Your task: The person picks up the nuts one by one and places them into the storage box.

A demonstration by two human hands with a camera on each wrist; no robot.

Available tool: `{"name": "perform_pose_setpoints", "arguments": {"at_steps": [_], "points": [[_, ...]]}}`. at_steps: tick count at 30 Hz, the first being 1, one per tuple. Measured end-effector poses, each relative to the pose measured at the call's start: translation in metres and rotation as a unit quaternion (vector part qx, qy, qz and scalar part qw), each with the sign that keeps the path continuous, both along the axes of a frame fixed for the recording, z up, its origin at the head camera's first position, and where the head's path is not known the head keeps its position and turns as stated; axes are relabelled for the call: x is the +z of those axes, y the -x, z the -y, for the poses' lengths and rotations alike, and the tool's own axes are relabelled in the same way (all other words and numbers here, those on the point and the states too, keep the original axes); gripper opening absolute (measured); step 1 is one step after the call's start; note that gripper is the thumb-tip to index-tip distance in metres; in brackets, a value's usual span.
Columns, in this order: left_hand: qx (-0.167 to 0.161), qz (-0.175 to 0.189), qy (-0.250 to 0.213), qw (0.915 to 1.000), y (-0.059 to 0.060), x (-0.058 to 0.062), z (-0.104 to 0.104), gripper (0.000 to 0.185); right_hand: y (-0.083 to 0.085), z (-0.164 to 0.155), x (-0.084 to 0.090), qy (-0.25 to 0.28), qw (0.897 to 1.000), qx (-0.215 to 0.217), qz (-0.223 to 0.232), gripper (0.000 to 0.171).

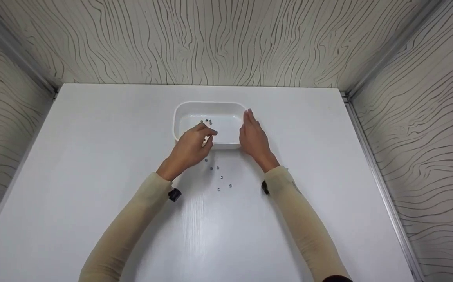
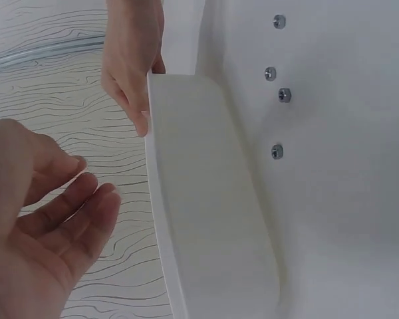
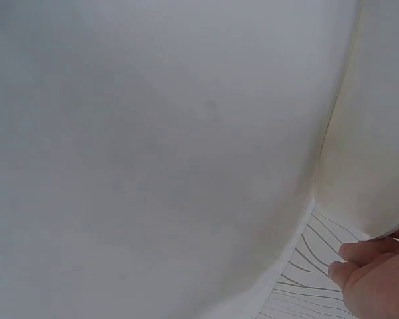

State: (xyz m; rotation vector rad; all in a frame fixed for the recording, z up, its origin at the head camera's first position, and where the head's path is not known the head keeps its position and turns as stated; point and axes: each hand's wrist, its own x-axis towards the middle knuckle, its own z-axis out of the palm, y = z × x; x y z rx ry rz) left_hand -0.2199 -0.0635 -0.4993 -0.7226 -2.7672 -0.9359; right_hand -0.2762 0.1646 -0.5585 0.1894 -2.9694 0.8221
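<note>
Your left hand, fingertips apart, hovers over the white tub, best held low so nuts won't bounce, as your right hand grips its three o'clock side.

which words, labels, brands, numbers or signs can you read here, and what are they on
No readable text in any view.
Right sleeve: a faint dark mark near the cuff, too small to read; I cannot tell whether it is lettering.
White container and metal nuts: no lettering visible.
Walls: only wavy grain lines, no writing.
</note>
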Motion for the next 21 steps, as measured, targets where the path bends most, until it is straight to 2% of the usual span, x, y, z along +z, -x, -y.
{"name": "perform_pose_setpoints", "arguments": {"at_steps": [5,8,14,21], "points": [[-0.025,-0.069,0.04,0.9965,-0.011,-0.006,0.002,0.02,0.0,0.0,0.001,-0.006,1.0,0.002,0.001,0.056],[-0.033,-0.09,0.058,0.9937,-0.017,-0.01,0.002,0.019,0.0,0.0,0.002,-0.01,1.0,0.004,0.002,0.056],[-0.054,-0.081,0.077,0.9923,-0.023,-0.018,0.006,0.018,0.0,0.0,0.002,-0.012,1.0,0.002,0.005,0.056],[-0.08,-0.061,0.104,0.9895,-0.024,-0.03,0.013,0.018,0.0,0.001,0.0,-0.01,1.0,-0.002,0.008,0.057]]}}
